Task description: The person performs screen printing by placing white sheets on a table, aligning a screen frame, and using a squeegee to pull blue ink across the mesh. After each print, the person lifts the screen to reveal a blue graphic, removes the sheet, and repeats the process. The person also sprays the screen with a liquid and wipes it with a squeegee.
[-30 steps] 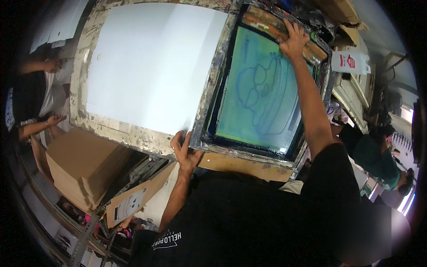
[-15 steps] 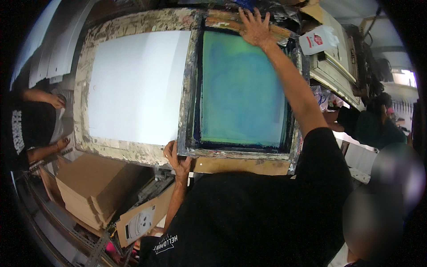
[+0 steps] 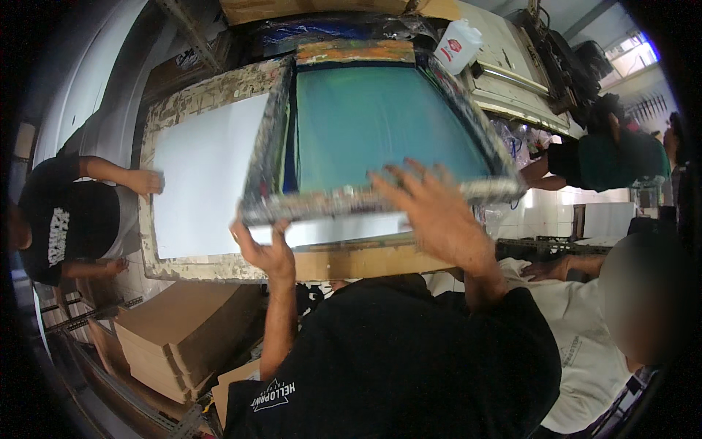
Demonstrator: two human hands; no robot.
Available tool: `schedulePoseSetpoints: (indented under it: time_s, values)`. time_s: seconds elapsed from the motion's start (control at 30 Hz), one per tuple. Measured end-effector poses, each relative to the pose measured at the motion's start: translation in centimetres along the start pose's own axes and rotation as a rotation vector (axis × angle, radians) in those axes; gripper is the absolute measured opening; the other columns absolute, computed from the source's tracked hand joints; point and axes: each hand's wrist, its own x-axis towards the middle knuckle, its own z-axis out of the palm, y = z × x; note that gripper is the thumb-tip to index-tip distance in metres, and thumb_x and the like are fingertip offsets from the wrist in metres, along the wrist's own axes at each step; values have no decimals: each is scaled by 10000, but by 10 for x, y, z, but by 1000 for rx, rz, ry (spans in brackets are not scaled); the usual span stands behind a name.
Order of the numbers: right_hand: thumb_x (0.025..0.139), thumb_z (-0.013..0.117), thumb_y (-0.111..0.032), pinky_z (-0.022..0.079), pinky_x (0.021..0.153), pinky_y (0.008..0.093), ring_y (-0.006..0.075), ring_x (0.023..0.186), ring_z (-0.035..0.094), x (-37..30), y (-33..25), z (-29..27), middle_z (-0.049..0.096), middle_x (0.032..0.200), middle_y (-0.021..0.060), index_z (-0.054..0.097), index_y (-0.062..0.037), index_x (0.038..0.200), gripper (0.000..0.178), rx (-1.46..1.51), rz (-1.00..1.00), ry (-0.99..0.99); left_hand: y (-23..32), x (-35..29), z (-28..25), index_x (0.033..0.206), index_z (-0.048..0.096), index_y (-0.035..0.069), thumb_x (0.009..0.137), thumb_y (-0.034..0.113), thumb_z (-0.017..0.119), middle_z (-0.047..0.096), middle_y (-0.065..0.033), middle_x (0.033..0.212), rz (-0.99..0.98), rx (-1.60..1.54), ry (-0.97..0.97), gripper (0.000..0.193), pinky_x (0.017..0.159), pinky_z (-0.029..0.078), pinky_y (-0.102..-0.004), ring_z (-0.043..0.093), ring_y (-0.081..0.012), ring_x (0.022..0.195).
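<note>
Left hand point(image 3: 266, 252) clamped on teal rectangular mesh screen point(image 3: 376, 132), can't tell right hand point(image 3: 442, 219); slip could bang brown tabletop edge point(image 3: 336, 263).

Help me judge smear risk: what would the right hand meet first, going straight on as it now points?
Probably the framed teal screen: the right hand points forward and left across it, but blur and unclear depth hide whether they touch.

Upper-right glare, black rim, motion blur

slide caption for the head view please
Left hand holding one corner, right hand at the near edge of a tilted framed screen
</note>
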Motion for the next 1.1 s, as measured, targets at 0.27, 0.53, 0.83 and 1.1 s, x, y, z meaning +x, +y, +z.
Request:
schedulePoseSetpoints:
  time_s: [0.27,0.53,0.83,1.1]
  values:
    - [857,691,-185,238,1132,535,278,1328,446,45,45,-71,563,1352,75,455,-223,1476,663,-155,-36,830,53,91,-36,1505,342,-8,975,376,640,636,-137,1221,211,-261,68,719,934,447,-339,556,-199,1149]
    - [759,657,-79,299,1101,479,385,1290,443,55,41,-114,532,1359,211,530,-85,1405,658,-69,8,864,-30,-1,-167,1352,546,-37,930,132,675,673,-155,1155,150,178,568,473,780,513,-334,634,-216,1007]
    - [827,651,-85,291,1120,436,323,1335,476,69,71,-90,566,1409,136,542,-210,1430,625,-108,-70,958,-186,-72,-429,1149,638,19,859,221,728,648,-151,1123,-179,981,1364,364,849,492,-417,628,-292,981]
    - [778,697,-100,341,1073,470,391,1266,488,67,54,-99,569,1343,205,580,-78,1357,591,62,-44,909,-297,-97,-511,1498,347,89,828,553,672,346,-147,1524,-719,1651,541,877,993,335,-617,401,-389,1336]
